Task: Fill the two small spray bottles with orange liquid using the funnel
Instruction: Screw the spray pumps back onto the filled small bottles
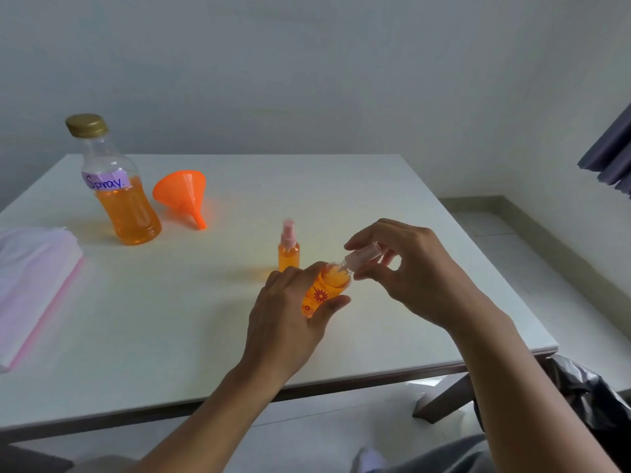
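Observation:
My left hand (290, 322) grips a small flowered spray bottle (326, 291) full of orange liquid, tilted to the right above the table. My right hand (406, 268) pinches its clear spray cap (362, 256) at the bottle's open neck. Behind them stands a second small spray bottle (289, 249), orange-filled with a pink sprayer on top. The orange funnel (182, 196) lies on its side at the back left. Beside it stands the big bottle (116, 186) labelled "Spray", gold-capped and about half full of orange liquid.
The white table (375, 186) ends close on the right and near sides. A folded white and pink cloth (30, 285) lies at the left edge. A dark curtain (611, 155) hangs at the far right, and a dark bag (587, 394) sits below the table's right corner.

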A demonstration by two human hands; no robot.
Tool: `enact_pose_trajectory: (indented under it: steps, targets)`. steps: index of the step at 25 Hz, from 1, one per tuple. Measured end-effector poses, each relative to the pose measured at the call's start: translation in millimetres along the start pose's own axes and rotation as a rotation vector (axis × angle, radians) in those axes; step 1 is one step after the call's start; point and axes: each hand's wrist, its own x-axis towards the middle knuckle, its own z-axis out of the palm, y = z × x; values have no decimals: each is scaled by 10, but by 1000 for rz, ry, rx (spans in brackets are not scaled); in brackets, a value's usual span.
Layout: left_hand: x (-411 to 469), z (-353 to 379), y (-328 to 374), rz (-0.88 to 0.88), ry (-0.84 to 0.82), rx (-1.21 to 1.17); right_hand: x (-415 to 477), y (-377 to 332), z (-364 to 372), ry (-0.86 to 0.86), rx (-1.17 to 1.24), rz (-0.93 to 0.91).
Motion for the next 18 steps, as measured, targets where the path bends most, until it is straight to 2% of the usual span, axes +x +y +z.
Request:
enact_pose_trajectory:
  steps: [3,6,8,13,16,18]
  targets:
    - [37,36,0,14,-19,-24,26,27,10,-36,-68,-23]
    - [89,68,-10,38,-43,-29,60,66,-1,-42,-108,101]
    - [122,93,-6,49,-55,-41,57,115,-48,-52,-70,168]
    - [184,118,-27,54,-61,-58,11,171,-57,-102,110,146]
    - [193,97,-42,71,-76,-61,28,211,19,-71,58,221]
    - [197,87,-43,71,-76,-64,26,223,-2,-83,64,205]
